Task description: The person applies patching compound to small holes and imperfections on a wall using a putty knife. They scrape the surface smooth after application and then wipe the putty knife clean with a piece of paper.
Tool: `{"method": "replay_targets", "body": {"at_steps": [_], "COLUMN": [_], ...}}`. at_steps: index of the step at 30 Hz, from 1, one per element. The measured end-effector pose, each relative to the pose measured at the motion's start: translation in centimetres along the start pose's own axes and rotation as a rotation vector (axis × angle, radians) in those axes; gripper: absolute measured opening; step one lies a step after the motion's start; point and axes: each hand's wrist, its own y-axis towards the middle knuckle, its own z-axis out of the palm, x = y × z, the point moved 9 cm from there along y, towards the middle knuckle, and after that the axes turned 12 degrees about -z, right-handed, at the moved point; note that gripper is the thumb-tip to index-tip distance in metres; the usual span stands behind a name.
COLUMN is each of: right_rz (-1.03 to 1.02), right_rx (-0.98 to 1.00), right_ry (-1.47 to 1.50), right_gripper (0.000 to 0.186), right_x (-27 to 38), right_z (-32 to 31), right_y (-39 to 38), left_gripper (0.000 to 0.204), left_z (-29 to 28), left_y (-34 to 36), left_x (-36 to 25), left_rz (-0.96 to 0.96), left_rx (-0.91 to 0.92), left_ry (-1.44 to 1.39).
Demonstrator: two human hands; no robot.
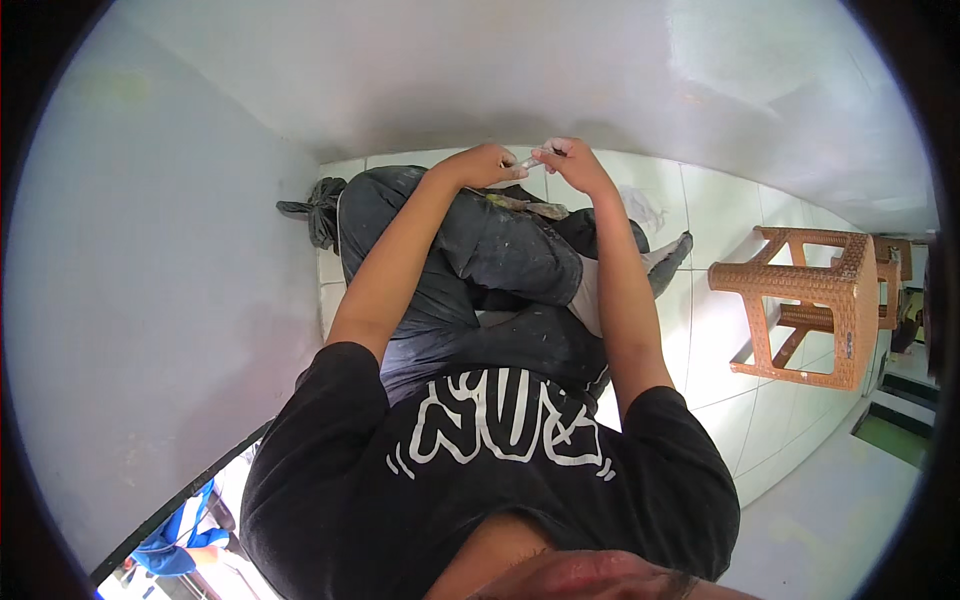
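Observation:
Both my hands are raised over my folded legs, close to the wall. Between them is a small, thin, pale grey piece, too small to name. My left hand has its fingers closed at the piece's left end. At its other end, the fingers of my right hand pinch it. Whitish dust coats the fingertips of both hands. Just below, by my legs, lies a long greenish-brown object that I cannot identify. A crumpled clear plastic bag rests on the floor beyond my right wrist.
A grey-white wall rises right in front, and another wall is close on my left. A knotted black plastic bag sits beside my left knee. On the tiled floor to the right stands a brown woven-pattern stool.

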Motion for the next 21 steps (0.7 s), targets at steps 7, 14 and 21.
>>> {"method": "replay_targets", "body": {"at_steps": [7, 14, 21], "right_rz": [-0.003, 0.017, 0.049], "right_rx": [0.014, 0.013, 0.010], "right_ry": [-0.019, -0.034, -0.065], "right_gripper": [0.039, 0.044, 0.047], "right_x": [0.4, 0.0, 0.3], "right_z": [0.2, -0.1, 0.0], "right_y": [0.2, -0.2, -0.1], "left_gripper": [0.036, 0.034, 0.031], "left_z": [-1.2, -1.5, -0.8], "left_y": [0.1, -0.3, 0.6], "left_x": [0.3, -1.6, -0.6], "left_rz": [0.145, 0.194, 0.179], "left_rx": [-0.182, -0.234, -0.205], "left_ry": [-0.158, -0.077, -0.095]}}
